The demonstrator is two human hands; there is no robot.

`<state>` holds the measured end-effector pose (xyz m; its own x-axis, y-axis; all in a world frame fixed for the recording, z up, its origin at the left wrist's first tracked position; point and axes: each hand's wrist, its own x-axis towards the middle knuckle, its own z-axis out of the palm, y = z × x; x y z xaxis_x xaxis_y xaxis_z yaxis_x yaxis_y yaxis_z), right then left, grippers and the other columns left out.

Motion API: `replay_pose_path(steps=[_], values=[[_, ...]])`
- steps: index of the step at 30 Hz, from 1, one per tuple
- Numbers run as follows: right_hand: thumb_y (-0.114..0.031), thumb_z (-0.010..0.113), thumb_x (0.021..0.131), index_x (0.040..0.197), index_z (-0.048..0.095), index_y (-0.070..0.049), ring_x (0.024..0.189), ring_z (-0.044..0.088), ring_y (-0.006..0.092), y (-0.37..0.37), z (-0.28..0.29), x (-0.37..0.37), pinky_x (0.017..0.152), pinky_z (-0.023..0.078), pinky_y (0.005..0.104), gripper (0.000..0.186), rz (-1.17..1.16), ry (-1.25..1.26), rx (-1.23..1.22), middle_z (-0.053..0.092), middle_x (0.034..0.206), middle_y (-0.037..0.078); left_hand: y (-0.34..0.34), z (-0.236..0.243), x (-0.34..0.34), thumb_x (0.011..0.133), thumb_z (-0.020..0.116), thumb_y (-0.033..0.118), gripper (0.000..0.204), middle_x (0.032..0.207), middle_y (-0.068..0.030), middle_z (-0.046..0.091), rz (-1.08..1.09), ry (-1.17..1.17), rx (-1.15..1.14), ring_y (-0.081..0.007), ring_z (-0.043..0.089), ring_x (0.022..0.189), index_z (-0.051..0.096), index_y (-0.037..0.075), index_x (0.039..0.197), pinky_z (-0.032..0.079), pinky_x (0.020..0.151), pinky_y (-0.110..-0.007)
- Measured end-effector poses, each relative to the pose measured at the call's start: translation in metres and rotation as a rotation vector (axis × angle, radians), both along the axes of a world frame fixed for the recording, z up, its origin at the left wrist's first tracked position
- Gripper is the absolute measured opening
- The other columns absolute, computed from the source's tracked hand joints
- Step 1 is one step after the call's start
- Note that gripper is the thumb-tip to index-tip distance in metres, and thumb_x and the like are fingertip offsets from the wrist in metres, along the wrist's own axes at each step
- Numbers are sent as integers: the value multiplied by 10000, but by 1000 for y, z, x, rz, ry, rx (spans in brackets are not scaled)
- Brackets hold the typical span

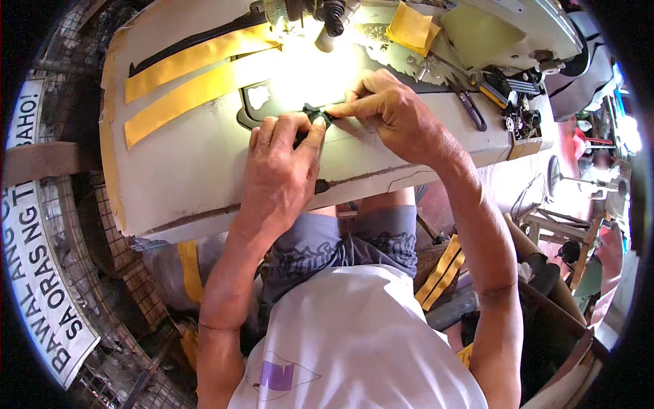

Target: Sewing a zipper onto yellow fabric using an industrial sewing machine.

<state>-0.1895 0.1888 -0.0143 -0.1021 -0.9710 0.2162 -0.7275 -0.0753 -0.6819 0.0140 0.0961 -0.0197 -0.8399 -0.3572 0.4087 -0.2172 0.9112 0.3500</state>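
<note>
Near the lit needle area of a sewing machine (332, 17), both my hands meet at a small black piece (313, 111), possibly cloth. My left hand (278, 160) pinches it with thumb and bent fingers. From the other side, my right hand (402, 116) grips its right edge between thumb and forefinger. Glare and my fingers hide much of its shape. Just beyond the left hand lies a black-edged flat panel (248, 117) on the pale table (177, 170). Two yellow strips, an upper strip (184, 65) and a lower strip (187, 99), stretch to the left.
A yellow folded piece (412, 28) lies near the machine arm (507, 31). Dark-handled scissors (471, 112) and a box of small metal parts (524, 126) sit at the right edge. More yellow strips (441, 273) hang below. A standing fan (555, 174) is farther right.
</note>
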Motion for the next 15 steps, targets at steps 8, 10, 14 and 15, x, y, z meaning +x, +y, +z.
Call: replay_pose_path(steps=[8, 10, 14, 15], values=[[58, 591, 744, 1053, 785, -121, 945, 568, 261, 5, -2, 3, 831, 477, 364, 406, 16, 152, -58, 597, 921, 70, -1, 0, 1, 809, 711, 30, 350, 1009, -80, 551, 9, -40, 81, -268, 535, 915, 710, 27, 1159, 453, 829, -402], [9, 617, 758, 1006, 783, -102, 951, 564, 250, 6, 5, 10, 825, 473, 360, 318, 22, 227, -59, 594, 937, 60, -3, -1, 2, 810, 710, 22, 353, 1017, -82, 552, -5, -46, 115, -271, 535, 913, 706, 25, 1163, 455, 827, -407], [-173, 673, 721, 940, 716, -48, 999, 533, 210, 17, 14, 50, 843, 449, 347, 256, 86, 745, 70, 561, 1016, 36, -7, 1, 4, 837, 721, 58, 333, 1043, -99, 563, -34, -30, 129, -283, 545, 935, 693, 13, 1167, 466, 847, -420], [-144, 678, 713, 1034, 688, 5, 985, 539, 226, 19, 14, 58, 875, 457, 361, 354, 42, 710, 82, 550, 1003, 55, -9, 3, 5, 855, 724, 68, 330, 1042, -114, 567, -32, -41, 144, -294, 562, 939, 689, 11, 1178, 484, 837, -418]])
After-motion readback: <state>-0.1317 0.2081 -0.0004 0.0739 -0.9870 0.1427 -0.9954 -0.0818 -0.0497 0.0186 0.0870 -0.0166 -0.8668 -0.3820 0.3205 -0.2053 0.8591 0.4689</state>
